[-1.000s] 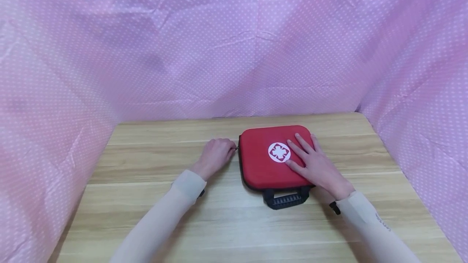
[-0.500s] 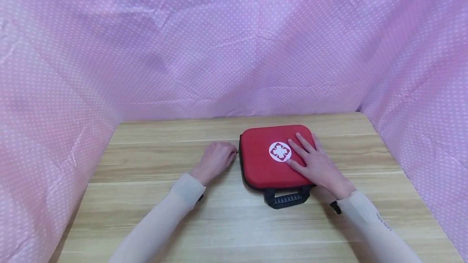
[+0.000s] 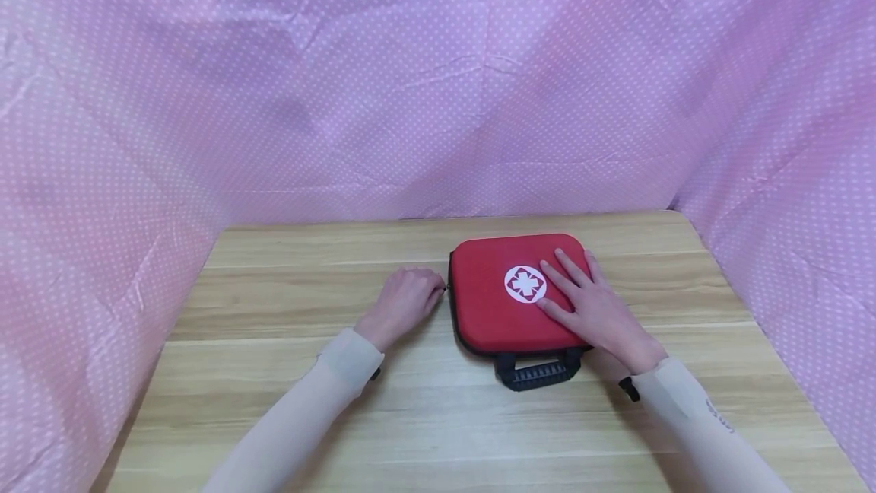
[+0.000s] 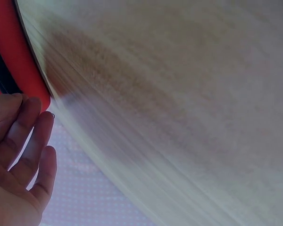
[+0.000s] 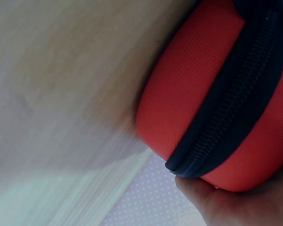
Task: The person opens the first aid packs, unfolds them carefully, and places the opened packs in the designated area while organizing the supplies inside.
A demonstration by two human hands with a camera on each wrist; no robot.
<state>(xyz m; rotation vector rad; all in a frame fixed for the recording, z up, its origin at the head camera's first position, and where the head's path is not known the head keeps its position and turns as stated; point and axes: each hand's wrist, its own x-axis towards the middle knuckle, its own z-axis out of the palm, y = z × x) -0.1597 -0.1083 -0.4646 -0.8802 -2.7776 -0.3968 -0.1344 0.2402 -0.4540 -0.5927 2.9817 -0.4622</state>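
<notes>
A red first-aid case (image 3: 479, 303) with a white cross emblem lies flat, its black handle (image 3: 541, 376) toward me. My left hand (image 3: 404, 301) is at the case's left side, thumb and forefinger pinching the small dark zipper pull there. The left wrist view has these fingertips (image 4: 32, 104) against the black zipper band (image 4: 1, 70); they mostly hide the pull. Spread over the right part of the lid, my right hand (image 3: 602, 316) rests with straight fingers. In the right wrist view a finger reaches down the case's side beside the zipper (image 5: 226, 108).
The case lies on a light wood-grain table (image 3: 274, 287). Pink cloth with white dots (image 3: 438, 97) hangs behind the table and along both sides. Dark straps show at both wrists, below light sleeves.
My left hand has slid slightly toward me along the case's left side, still pinching the zipper pull. The case has shifted a touch to the right. My right hand has hardly moved.
</notes>
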